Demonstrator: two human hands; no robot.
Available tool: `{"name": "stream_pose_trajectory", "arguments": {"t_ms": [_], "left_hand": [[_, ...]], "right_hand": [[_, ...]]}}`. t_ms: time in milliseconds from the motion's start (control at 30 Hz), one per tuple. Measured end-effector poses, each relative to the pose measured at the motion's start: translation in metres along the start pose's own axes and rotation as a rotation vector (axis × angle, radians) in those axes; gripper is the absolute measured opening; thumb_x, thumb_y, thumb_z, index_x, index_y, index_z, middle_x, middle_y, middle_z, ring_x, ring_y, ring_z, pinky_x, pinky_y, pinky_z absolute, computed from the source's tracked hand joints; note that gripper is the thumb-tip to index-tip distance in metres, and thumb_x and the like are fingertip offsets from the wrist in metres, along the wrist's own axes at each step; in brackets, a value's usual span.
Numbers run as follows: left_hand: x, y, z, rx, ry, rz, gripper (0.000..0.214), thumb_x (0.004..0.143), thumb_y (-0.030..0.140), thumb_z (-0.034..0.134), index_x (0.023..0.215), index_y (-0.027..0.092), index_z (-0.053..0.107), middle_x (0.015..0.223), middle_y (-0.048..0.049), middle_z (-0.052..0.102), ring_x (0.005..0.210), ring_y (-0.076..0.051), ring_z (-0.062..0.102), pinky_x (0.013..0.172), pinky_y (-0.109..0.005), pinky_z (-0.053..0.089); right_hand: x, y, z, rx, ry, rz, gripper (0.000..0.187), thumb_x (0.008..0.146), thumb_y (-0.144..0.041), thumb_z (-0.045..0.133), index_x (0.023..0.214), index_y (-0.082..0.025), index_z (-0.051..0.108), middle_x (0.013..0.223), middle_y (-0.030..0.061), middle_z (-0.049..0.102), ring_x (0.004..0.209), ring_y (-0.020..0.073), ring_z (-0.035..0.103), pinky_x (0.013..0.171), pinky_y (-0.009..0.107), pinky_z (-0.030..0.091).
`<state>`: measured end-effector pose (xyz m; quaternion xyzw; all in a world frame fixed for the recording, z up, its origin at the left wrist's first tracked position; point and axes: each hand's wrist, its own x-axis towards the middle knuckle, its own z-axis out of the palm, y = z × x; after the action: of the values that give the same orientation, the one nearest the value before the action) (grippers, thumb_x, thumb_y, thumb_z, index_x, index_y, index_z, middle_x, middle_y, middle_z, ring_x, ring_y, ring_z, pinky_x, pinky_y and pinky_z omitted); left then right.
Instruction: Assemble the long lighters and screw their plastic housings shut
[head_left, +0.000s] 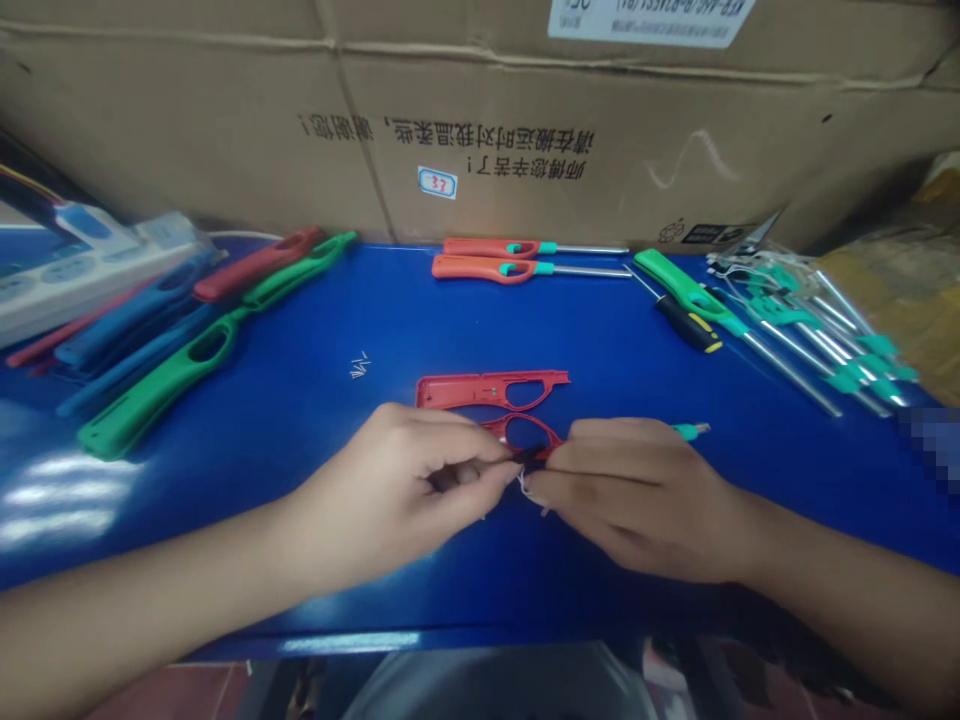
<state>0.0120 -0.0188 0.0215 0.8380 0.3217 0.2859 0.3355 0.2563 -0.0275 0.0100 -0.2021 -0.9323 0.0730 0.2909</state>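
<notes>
My left hand (427,480) is closed in a pinch on one end of a small black part (531,455). Fingers of my right hand (637,495) are closed at its other end, with a thin white wire (529,488) at the fingertips. A teal piece with a short metal end (688,431) shows beyond my right knuckles; its rest is hidden. Behind the hands lies a red lighter shell half (457,390), hollow side up. Another red shell half (551,437) is nearer, partly covered by both hands.
Small screws (360,367) lie left of centre. Two orange-red gas lighters (472,268) rest at the back before a cardboard box (262,150). Right are a green lighter (675,280), a screwdriver (688,324) and metal tubes (847,350). Left are coloured shells (150,390) and a power strip (97,270).
</notes>
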Motion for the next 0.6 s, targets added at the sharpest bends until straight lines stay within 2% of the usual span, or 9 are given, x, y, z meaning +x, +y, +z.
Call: {"name": "stream_pose_trajectory", "arguments": {"t_ms": [133,300,367,433,500,600], "left_hand": [[-0.005,-0.002,0.000,0.233,0.004,0.195,0.009,0.098,0.014,0.064,0.098,0.012,0.074,0.089,-0.0036,0.078,0.074,-0.014,0.073,0.068,-0.023,0.056],[-0.008,-0.003,-0.001,0.491,0.023,0.379,0.011,0.100,0.016,0.061,0.102,0.009,0.070,0.096,-0.0086,0.077,0.079,-0.021,0.074,0.068,-0.032,0.057],[-0.007,-0.001,-0.002,0.423,0.003,0.342,0.011,0.100,0.014,0.060,0.104,0.010,0.069,0.095,-0.0072,0.077,0.080,-0.019,0.074,0.070,-0.031,0.058],[-0.004,0.001,-0.002,0.259,-0.017,0.229,0.011,0.099,0.014,0.061,0.104,0.012,0.070,0.088,-0.0028,0.075,0.075,-0.014,0.072,0.069,-0.024,0.057],[0.000,0.004,-0.001,0.067,-0.042,0.065,0.011,0.099,0.015,0.061,0.096,0.014,0.071,0.075,0.0019,0.071,0.063,-0.009,0.066,0.059,-0.018,0.053],[0.003,0.005,0.000,-0.127,-0.076,-0.130,0.017,0.100,0.020,0.061,0.088,0.015,0.072,0.064,0.0049,0.066,0.052,-0.006,0.059,0.047,-0.013,0.047]], "right_hand": [[0.001,-0.001,0.003,0.057,0.017,0.030,0.014,0.099,-0.011,0.059,0.103,-0.009,0.073,0.084,0.0060,0.073,0.073,0.0138,0.059,0.067,0.030,0.046],[0.002,-0.002,0.005,0.132,0.018,0.085,0.014,0.099,-0.010,0.059,0.100,-0.012,0.073,0.083,0.0051,0.072,0.073,0.0130,0.060,0.068,0.028,0.048],[0.001,-0.003,0.004,0.157,0.017,0.110,0.013,0.098,-0.009,0.060,0.101,-0.013,0.072,0.085,0.0047,0.073,0.075,0.0127,0.061,0.070,0.027,0.049],[0.001,-0.003,0.002,0.177,0.025,0.132,0.012,0.097,-0.009,0.062,0.102,-0.014,0.071,0.088,0.0046,0.073,0.076,0.0121,0.063,0.072,0.026,0.050],[0.001,-0.003,0.001,0.175,0.027,0.147,0.011,0.097,-0.009,0.063,0.103,-0.014,0.071,0.090,0.0046,0.074,0.078,0.0115,0.063,0.075,0.025,0.051],[0.001,-0.002,0.000,0.147,0.008,0.144,0.010,0.097,-0.010,0.063,0.103,-0.014,0.071,0.090,0.0042,0.073,0.079,0.0114,0.063,0.076,0.025,0.051]]}}
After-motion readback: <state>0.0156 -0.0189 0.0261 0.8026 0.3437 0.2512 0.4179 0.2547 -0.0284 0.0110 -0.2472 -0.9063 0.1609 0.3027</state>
